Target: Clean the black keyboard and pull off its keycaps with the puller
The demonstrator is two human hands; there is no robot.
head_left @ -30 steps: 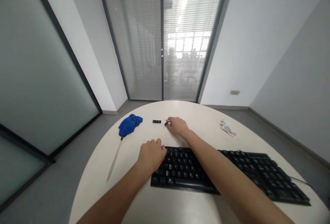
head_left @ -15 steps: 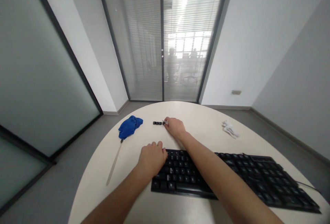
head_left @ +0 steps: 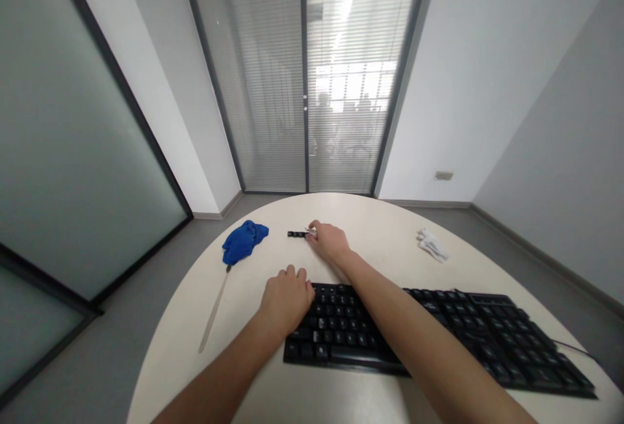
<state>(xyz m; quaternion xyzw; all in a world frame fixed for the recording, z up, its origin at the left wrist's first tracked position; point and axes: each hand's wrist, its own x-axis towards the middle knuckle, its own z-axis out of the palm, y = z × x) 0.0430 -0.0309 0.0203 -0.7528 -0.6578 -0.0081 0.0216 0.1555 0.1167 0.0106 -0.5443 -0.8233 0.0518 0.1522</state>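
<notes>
Several small black keycaps (head_left: pixel 296 234) lie in a short row on the far part of the table. My right hand (head_left: pixel 329 240) is at the right end of this row, its fingers closed on a small metal tool (head_left: pixel 311 231) whose tip is at the last keycap. Whether the tool still grips that keycap is too small to tell. Below, my left hand (head_left: pixel 287 294) rests with bent fingers on the upper left corner of the black keyboard (head_left: pixel 361 356), closed on its edge. My right forearm crosses above the keyboard.
A blue cloth (head_left: pixel 242 242) lies at the left of the round table (head_left: pixel 170 346), with a thin pale stick (head_left: pixel 214 310) below it. White crumpled gloves (head_left: pixel 432 245) lie at the right. A cable (head_left: pixel 575 348) runs off the right edge.
My right hand has shifted very slightly left with the tool, and the last keycap now sits against the row where a small gap was. My left hand stays on the keyboard corner.
</notes>
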